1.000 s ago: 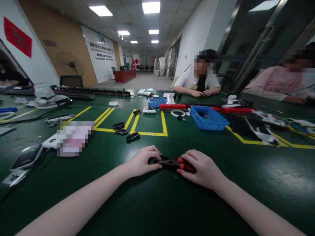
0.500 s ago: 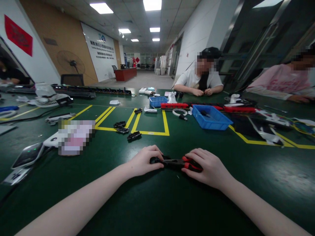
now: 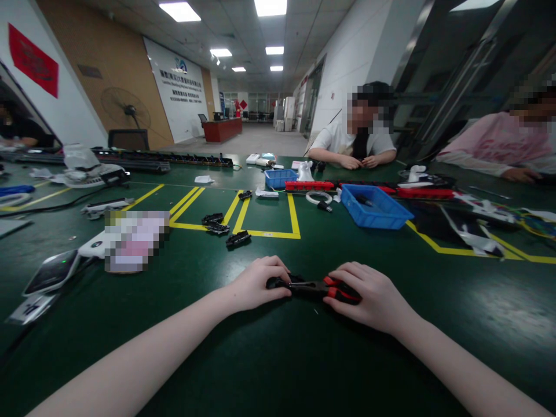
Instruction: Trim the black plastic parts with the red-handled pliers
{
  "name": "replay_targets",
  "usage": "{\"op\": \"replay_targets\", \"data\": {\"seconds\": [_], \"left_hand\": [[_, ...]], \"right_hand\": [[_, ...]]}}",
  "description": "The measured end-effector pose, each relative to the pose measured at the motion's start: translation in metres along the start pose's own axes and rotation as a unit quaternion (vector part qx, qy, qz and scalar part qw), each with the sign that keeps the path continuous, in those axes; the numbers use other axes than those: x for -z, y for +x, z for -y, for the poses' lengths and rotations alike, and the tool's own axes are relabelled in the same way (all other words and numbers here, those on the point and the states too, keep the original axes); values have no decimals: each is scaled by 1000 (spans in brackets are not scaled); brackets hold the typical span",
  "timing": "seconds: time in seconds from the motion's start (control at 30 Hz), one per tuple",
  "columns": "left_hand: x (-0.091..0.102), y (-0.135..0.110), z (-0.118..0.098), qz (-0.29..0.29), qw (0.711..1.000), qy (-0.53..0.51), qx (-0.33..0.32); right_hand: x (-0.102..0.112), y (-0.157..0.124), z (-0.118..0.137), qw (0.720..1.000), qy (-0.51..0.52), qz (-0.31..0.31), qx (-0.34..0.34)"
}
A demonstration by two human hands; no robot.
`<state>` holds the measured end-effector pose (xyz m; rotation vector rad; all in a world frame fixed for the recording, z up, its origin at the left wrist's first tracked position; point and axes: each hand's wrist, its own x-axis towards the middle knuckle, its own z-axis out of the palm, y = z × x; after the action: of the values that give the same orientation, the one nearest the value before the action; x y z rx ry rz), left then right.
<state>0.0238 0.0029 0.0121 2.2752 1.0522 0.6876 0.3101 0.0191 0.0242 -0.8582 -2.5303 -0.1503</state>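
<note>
While the right hand [image 3: 369, 295] is wrapped round the red-and-black handles of the pliers [image 3: 313, 286], the left hand [image 3: 258, 284] pinches a small black part [image 3: 274, 282] at their nose. The hands are apart, with the pliers bridging them on the near side of the green table [image 3: 278, 365], well in from its far edge. Whether the jaws grip the part cannot be told.

Farther in, several black pieces [image 3: 238, 238] lie along yellow tape lines [image 3: 295, 217]. Toward the far edge, a blue tray [image 3: 376, 211] holds something dark; left of it lie a coiled white cable [image 3: 318, 198], a red strip [image 3: 308, 186] and a smaller blue tray [image 3: 280, 178]. Near the table's left side rests a flat device with a green light [image 3: 52, 273]. At the far edge sits a person in a white shirt [image 3: 377, 142], and farther right a person in pink [image 3: 504, 142].
</note>
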Motion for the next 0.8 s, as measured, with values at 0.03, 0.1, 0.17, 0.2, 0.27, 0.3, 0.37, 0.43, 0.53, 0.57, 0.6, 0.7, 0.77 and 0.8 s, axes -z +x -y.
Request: {"op": "replay_targets", "data": {"seconds": [0.03, 0.1, 0.17, 0.2, 0.27, 0.3, 0.37, 0.43, 0.53, 0.57, 0.6, 0.7, 0.77, 0.8], "left_hand": [[0, 0, 0, 0, 1000, 1, 1], [0, 0, -1, -1, 1000, 1, 0], [0, 0, 0, -2, 1000, 1, -5], [0, 0, 0, -3, 1000, 1, -8], [0, 1, 0, -4, 1000, 0, -11], [0, 1, -1, -5, 1000, -1, -12], [0, 1, -2, -5, 1000, -2, -11], [0, 1, -3, -5, 1000, -1, -8], [1, 0, -3, -3, 1000, 0, -5], [0, 0, -2, -1, 1000, 0, -6], [0, 0, -2, -1, 1000, 0, -7], [0, 0, -1, 0, 1000, 4, -8], [0, 1, -1, 0, 1000, 7, -7], [0, 1, -1, 0, 1000, 7, -7]], "right_hand": [[0, 0, 0, 1000, 0, 2, -1], [1, 0, 0, 1000, 3, 3, -4], [1, 0, 1, 1000, 7, 6, -6], [0, 1, 1, 1000, 9, 8, -6], [0, 0, 2, 1000, 10, 9, -5], [0, 0, 2, 1000, 11, 9, -5], [-1, 0, 2, 1000, 14, 10, -7], [-1, -1, 3, 1000, 14, 11, -8], [-1, -1, 3, 1000, 8, 14, -4], [-2, -1, 3, 1000, 5, 15, -3], [-2, -1, 4, 1000, 3, 16, -1], [-2, -1, 4, 1000, -5, 14, 2], [-2, 0, 4, 1000, -9, 8, 4], [-2, 0, 4, 1000, -11, 6, 5]]}}
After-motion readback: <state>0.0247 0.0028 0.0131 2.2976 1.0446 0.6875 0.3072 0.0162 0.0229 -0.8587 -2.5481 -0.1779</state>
